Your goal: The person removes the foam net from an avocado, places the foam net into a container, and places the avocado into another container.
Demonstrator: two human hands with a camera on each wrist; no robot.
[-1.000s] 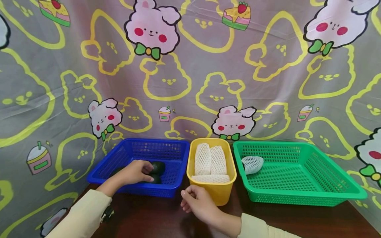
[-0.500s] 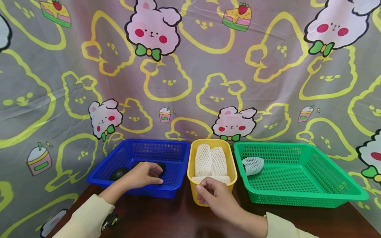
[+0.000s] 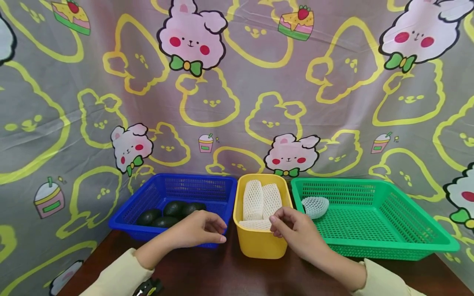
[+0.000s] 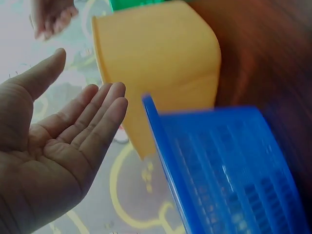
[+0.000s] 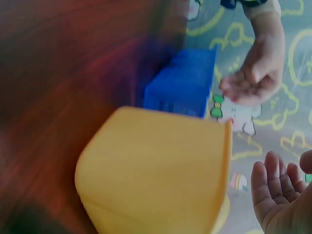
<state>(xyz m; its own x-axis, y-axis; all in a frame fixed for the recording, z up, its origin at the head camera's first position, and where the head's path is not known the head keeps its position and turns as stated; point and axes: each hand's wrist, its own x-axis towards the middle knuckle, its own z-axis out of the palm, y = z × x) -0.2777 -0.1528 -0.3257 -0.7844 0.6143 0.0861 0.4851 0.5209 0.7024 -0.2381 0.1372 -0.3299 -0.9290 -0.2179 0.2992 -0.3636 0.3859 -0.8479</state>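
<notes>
My left hand (image 3: 201, 229) is over the front right edge of the blue basket (image 3: 218, 193), its fingers loosely bent around nothing; the left wrist view shows its bare palm (image 4: 53, 165). Several dark green avocados (image 3: 173, 208) lie in that basket, left of the hand. Just in front of the yellow bin (image 3: 261, 244), at its right corner, my right hand (image 3: 298, 230) hovers with relaxed fingers and holds nothing. White foam net sleeves (image 3: 253, 200) fill the bin, two standing and one lying across the front. Inside the green basket (image 3: 377, 246), a white net sleeve (image 3: 315, 206) covers a rounded item.
The blue basket, yellow bin and green basket stand in a row on a dark wooden table (image 3: 222, 273). Behind them hangs a patterned curtain (image 3: 237, 90). Near the left sleeve is a small dark object (image 3: 149, 286), partly cut off by the frame.
My left hand has drawn back from the avocados, rightward and toward me, uncovering them. The right hand has moved right, across the front of the yellow bin.
</notes>
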